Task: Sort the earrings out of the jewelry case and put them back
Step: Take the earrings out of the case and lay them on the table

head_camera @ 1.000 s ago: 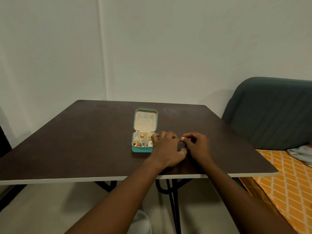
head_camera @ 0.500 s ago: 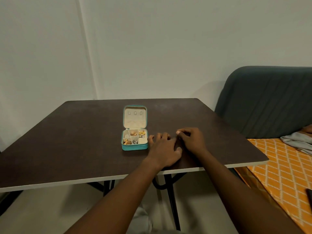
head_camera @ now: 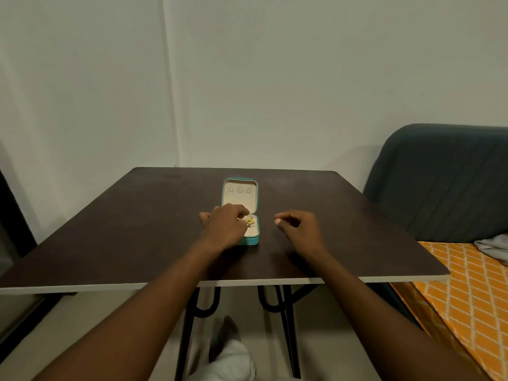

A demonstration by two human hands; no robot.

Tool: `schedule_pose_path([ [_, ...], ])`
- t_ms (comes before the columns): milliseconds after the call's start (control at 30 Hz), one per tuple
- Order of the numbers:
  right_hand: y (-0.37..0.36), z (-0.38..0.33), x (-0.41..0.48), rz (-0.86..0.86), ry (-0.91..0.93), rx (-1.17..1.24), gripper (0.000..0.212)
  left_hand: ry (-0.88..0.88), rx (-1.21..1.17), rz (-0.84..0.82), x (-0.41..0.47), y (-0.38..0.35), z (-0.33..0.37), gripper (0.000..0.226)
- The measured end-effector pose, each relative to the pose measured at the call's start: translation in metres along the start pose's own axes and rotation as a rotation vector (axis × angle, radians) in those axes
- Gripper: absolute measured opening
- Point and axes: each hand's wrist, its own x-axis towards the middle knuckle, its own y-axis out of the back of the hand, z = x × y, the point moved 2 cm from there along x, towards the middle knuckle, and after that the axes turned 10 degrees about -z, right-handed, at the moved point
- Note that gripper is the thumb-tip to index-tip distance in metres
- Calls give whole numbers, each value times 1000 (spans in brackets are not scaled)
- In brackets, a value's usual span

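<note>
— Both hands had parted: the left hand (head_camera: 224,229) went onto the open jewelry case (head_camera: 239,196), mid-table (head_camera: 137,229), and the right hand (head_camera: 298,229) lay right of it, apart.
— And the fingers?
— Curled on both; whether they pinched anything could not be told. Gold earrings (head_camera: 250,221) showed in the tray.

Dark table (head_camera: 123,229) against pale wall (head_camera: 275,78), teal chair (head_camera: 439,182) right.

A person's left hand (head_camera: 225,228) curls over the tray of an open teal case (head_camera: 239,195) on a dark table (head_camera: 137,229), just beside gold earrings (head_camera: 250,221). The right hand (head_camera: 298,229) rests near the case, fingers curled, any grasp unclear.
</note>
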Motion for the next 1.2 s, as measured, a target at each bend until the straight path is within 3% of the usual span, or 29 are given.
schedule_pose_path([
  [300, -39, -26, 25, -210, -53, -308, 24, -21, 25, -52, 3, -11, -11, 43],
  [500, -42, -32, 34, -231, -97, -479, 21, -28, 8, -53, 4, -16, -12, 39],
  [733, -48, -27, 41, -198, -127, -476, 10, -22, -30, -52, 5, -18, -14, 41],
  [1200, -56, -26, 45, -198, -33, -656, 19, 2, -85, -40, 4, -19, -17, 37],
])
